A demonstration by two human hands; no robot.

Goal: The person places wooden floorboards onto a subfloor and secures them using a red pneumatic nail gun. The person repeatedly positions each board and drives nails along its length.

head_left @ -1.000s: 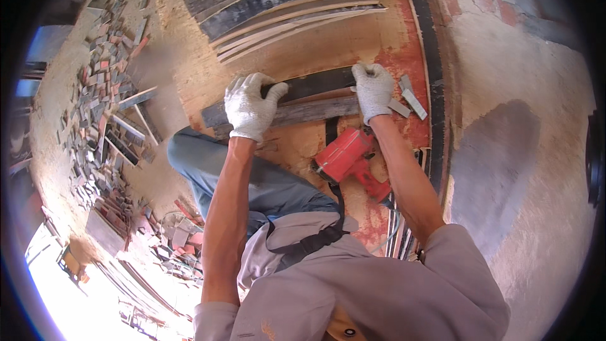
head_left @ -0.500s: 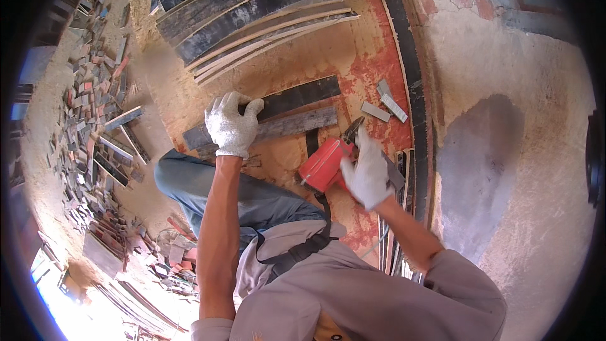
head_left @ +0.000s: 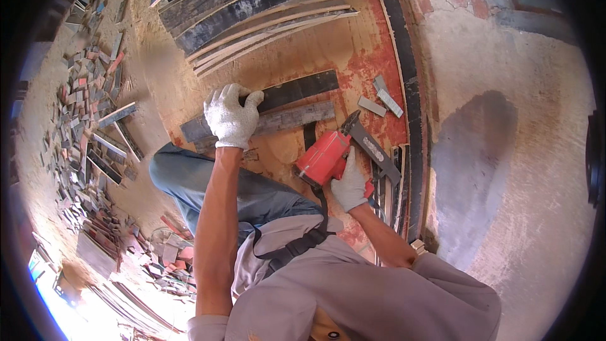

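Observation:
My left hand, in a whitish knit glove, presses on a dark wooden strip. Its fingers bend over the strip, with the thumb apart. Just below lies a greyer strip, partly under the same hand. My right hand, gloved too, is wrapped round the handle of a red nail gun. The gun's dark nose points up and right, and its long grey magazine slants down to the right. Beyond the nose, several small grey strips of what look like nails lie on the red-stained board.
Long dark boards are stacked at the far side. A long black-faced edge strip runs along the right of the work board. Many wood offcuts litter the floor at left. My bent knee is close to the strips.
My right hand has moved from beside the gun's nose down to its handle. The magazine, mostly covered before, now shows. My left hand stays on the strip.

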